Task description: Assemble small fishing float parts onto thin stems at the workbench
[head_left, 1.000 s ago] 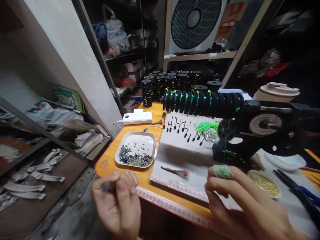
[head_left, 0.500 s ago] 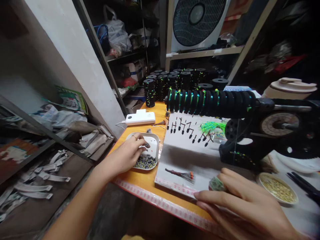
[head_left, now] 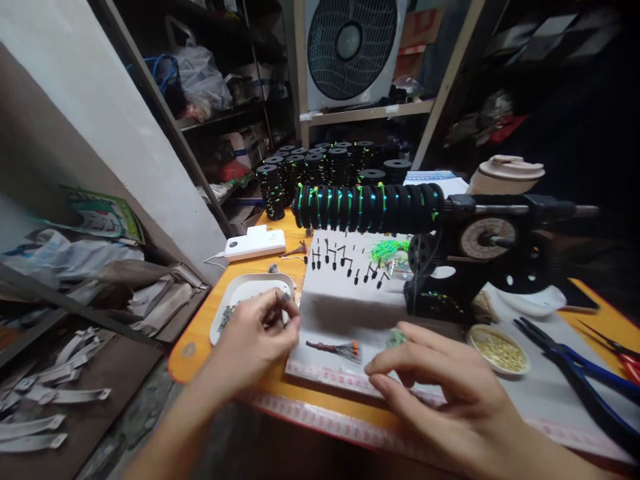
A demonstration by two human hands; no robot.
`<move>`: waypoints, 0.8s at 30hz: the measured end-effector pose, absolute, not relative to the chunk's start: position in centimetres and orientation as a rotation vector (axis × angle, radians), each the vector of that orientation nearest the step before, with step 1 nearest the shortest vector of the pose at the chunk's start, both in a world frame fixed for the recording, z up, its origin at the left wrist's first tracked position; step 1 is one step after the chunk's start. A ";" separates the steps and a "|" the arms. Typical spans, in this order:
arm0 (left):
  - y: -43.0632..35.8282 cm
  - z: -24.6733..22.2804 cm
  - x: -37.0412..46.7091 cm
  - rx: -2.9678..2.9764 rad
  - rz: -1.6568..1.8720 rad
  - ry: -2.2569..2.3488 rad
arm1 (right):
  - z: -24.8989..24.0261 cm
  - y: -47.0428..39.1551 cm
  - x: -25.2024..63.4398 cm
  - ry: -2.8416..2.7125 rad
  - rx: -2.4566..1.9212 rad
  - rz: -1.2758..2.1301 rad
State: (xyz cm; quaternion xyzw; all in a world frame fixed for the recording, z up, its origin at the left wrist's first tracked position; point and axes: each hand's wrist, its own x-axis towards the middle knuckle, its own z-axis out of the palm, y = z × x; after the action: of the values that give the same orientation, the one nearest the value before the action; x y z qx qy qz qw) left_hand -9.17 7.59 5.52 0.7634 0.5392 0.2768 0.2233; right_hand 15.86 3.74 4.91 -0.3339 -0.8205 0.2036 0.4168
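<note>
My left hand (head_left: 260,333) is at the right edge of a white tray (head_left: 228,301) of small dark pieces. Its fingers are pinched on something small and dark that I cannot make out. My right hand (head_left: 435,380) hovers over the front of the white board (head_left: 345,303), fingers curved and apart, with nothing visible between them. A green lump (head_left: 396,338) lies by its fingertips. Between my hands rests a dark bundle (head_left: 335,349) with orange bits and thin wires. Behind them a black ribbed roller (head_left: 370,207), wound with green strands, sits on a machine.
A round dish of gold bits (head_left: 500,349) and dark-blue pliers (head_left: 565,360) are on the right. Black spools (head_left: 315,167) stand at the back, with a white power bank (head_left: 255,245) nearer. A measuring tape (head_left: 320,415) runs along the front edge.
My left hand has lifted out of the tray and moved right, with its fingers pinched. My right hand's thumb and forefinger have shifted slightly. The camera view has turned to the right.
</note>
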 end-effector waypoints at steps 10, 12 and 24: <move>1.5 2.2 0.5 0.472 1.401 0.703 | 4.7 3.8 15.8 -1.845 -0.659 0.499; 1.3 2.4 1.0 0.403 1.409 0.652 | 4.7 3.7 15.8 -1.856 -0.631 0.457; 0.8 3.0 1.8 0.319 1.427 0.601 | 5.0 3.5 16.1 -1.870 -0.605 0.394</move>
State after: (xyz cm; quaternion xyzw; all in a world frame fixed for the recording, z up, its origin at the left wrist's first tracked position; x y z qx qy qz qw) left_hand 1.80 0.84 2.98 0.1433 0.2704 0.6415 0.7035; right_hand 16.05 3.46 4.95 -0.2545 -0.7860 0.1657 0.5384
